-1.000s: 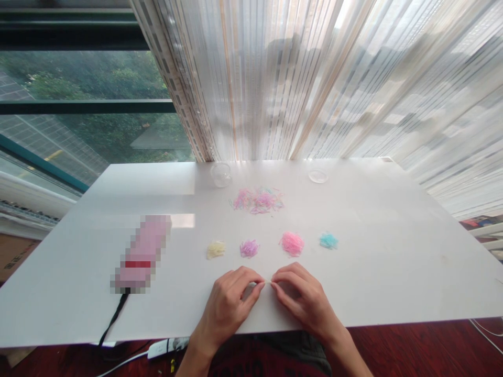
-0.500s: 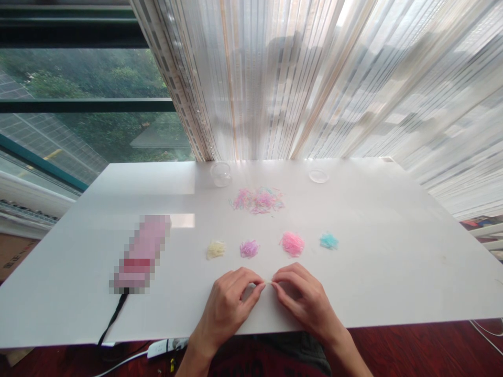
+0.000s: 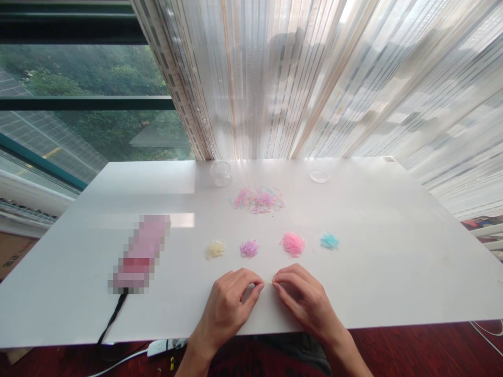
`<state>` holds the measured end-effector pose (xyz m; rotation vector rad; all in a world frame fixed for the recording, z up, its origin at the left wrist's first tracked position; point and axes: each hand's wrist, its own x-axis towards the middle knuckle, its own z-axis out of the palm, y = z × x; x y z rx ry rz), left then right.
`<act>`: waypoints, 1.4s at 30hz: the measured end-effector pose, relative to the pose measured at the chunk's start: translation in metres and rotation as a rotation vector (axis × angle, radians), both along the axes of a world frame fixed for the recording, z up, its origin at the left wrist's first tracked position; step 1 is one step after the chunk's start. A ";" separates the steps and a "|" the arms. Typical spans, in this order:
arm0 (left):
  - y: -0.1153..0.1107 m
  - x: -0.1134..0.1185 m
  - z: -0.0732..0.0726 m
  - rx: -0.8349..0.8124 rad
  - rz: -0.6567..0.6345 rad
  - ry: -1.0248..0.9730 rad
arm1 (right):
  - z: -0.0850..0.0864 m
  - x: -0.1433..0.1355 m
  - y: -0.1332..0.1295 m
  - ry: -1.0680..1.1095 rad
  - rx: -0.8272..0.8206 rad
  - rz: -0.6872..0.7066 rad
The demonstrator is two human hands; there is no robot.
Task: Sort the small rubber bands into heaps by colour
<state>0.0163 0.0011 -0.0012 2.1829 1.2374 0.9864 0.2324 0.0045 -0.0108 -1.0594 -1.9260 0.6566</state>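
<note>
A sheer, vertically striped curtain (image 3: 267,84) hangs in folds behind a smooth, faintly glossy white table (image 3: 393,262). At its near edge the left hand (image 3: 231,298) and right hand (image 3: 301,293) curve toward each other, slightly apart, thumb and fingertips of each pinched together. Farther back sprawls a loose, tangled mixed heap (image 3: 259,200) of slender strips, between a clear rounded tub (image 3: 221,174) and a flat transparent disc (image 3: 319,176). Nearer sit tighter mounds: pink (image 3: 293,244), pale yellow (image 3: 216,250), purple (image 3: 249,248) and blue (image 3: 329,241). Smallest, a thin pale strip (image 3: 268,282) (barely visible) bridges the two pinches.
</note>
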 end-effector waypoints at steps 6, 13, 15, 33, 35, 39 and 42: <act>0.000 -0.001 -0.001 -0.015 0.018 -0.021 | 0.000 0.001 0.000 0.017 0.003 0.016; 0.000 0.000 0.001 -0.036 0.035 -0.017 | 0.001 0.001 0.001 0.026 -0.002 0.013; -0.001 0.000 0.002 -0.031 0.037 -0.013 | 0.001 0.001 0.001 0.030 0.004 0.009; -0.005 0.000 0.001 0.040 0.080 0.016 | 0.000 0.001 0.000 0.041 0.006 0.018; -0.006 -0.005 0.001 0.075 0.153 0.000 | 0.001 0.001 0.000 0.045 0.002 0.003; -0.001 -0.028 0.005 0.198 0.471 0.007 | 0.004 0.001 0.000 0.026 -0.012 -0.004; 0.009 -0.045 0.008 0.242 0.695 0.119 | 0.004 0.000 0.000 0.008 -0.018 -0.005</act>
